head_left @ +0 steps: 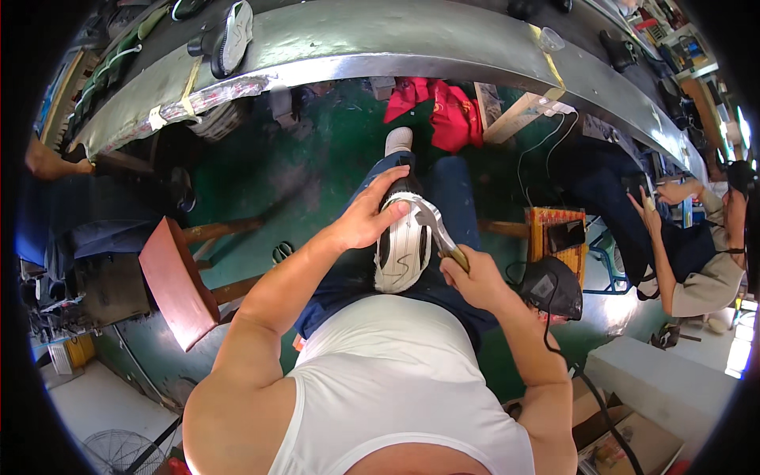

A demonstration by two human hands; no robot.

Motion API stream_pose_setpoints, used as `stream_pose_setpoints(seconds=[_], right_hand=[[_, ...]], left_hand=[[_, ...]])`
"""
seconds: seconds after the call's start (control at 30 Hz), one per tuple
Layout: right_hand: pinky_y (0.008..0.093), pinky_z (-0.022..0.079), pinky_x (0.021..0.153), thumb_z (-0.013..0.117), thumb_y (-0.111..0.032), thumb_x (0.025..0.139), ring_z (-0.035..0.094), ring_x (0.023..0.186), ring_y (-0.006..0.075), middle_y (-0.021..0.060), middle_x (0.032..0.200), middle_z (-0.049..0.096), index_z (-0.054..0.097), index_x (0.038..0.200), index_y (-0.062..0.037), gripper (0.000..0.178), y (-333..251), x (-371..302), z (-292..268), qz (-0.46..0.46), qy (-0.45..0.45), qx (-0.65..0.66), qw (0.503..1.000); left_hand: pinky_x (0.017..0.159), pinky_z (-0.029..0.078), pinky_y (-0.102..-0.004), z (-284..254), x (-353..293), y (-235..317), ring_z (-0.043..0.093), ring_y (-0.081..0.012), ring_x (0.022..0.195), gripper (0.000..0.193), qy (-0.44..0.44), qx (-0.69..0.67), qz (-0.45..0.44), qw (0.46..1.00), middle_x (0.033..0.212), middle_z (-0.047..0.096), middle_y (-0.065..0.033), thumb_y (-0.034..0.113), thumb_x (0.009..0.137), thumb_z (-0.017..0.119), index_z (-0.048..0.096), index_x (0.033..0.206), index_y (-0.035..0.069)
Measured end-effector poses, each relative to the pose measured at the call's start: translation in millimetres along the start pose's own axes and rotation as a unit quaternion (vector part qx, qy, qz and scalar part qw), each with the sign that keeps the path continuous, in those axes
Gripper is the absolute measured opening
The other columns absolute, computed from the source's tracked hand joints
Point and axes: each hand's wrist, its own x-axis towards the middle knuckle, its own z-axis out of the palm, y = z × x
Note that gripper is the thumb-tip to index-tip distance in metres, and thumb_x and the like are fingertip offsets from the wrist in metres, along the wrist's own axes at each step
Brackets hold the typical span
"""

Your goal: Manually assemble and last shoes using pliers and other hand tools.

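Observation:
A shoe (400, 257) rests on my lap with its pale underside up. That underside has lengthwise ridges and a dark curved mark at the near end; dark upper shows along its edges. My left hand (370, 212) grips the far end, fingers over the dark part and thumb on the white rim. In my right hand (477, 279) is a curved metal hand tool (433, 221) with a yellowish-brown handle. Its hooked head touches or lies just over the shoe's far right edge, near my left thumb. The head's exact shape is hard to make out.
A long metal-topped bench (332, 49) crosses ahead, with another shoe (235, 39) on it. Red cloth (455, 119) lies beneath. A reddish stool (179, 283) stands left. A black bag-like thing (548, 289) is at my right; beyond it, another person (708, 273) works.

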Motion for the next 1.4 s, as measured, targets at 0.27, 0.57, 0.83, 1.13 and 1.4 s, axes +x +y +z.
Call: stream_pose_setpoints(seconds=[0.27,0.57,0.83,1.13,1.4], right_hand=[[0.039,0.052,0.071,0.064,-0.012,0.091,0.065,0.082,0.0398,0.0218,0.092,0.065,0.063,0.112,-0.0017,0.024,59,65,37,-0.205,0.237,-0.066,0.947],[0.0378,0.049,0.075,0.059,-0.02,0.094,0.062,0.074,0.0272,0.0179,0.083,0.063,0.061,0.114,-0.0005,0.028,3,25,0,-0.094,0.075,-0.08,0.989],[0.031,0.048,0.073,0.058,-0.021,0.095,0.059,0.078,0.0135,0.0078,0.083,0.064,0.062,0.107,0.0015,0.026,9,20,-5,-0.028,-0.003,0.078,0.997],[0.0308,0.051,0.081,0.051,-0.019,0.101,0.065,0.098,0.0167,0.0081,0.112,0.065,0.058,0.124,-0.0008,0.03,-9,-3,-22,0.058,-0.045,0.252,0.965],[0.0312,0.054,0.069,0.05,-0.021,0.102,0.064,0.079,0.0145,0.0046,0.092,0.064,0.06,0.105,-0.001,0.022,1,-4,-32,0.139,-0.025,0.395,0.908]], left_hand=[[0.107,0.038,-0.0348,3,8,-23,0.049,-0.0236,0.126,0.051,0.072,0.028,0.007,0.997,0.14,0.048,-0.013,0.016,0.095,0.059,0.043,0.143,0.007],[0.109,0.036,-0.0333,-21,10,-27,0.047,-0.0205,0.125,0.077,-0.072,-0.134,-0.079,0.985,0.139,0.047,-0.0129,0.009,0.088,0.066,0.025,0.153,0.011],[0.111,0.029,-0.0288,-27,20,-17,0.041,-0.0188,0.131,0.097,-0.142,-0.183,-0.086,0.969,0.141,0.043,-0.0103,-0.007,0.067,0.05,0.016,0.157,0.01],[0.114,0.025,-0.0348,6,32,-21,0.036,-0.0231,0.135,0.077,-0.136,-0.092,-0.054,0.985,0.146,0.039,-0.0139,0.021,0.091,0.064,0.021,0.154,0.009],[0.107,0.037,-0.0349,48,55,-28,0.048,-0.026,0.127,0.055,-0.121,0.033,-0.089,0.988,0.137,0.05,-0.0184,0.03,0.101,0.054,0.035,0.147,0.009]])
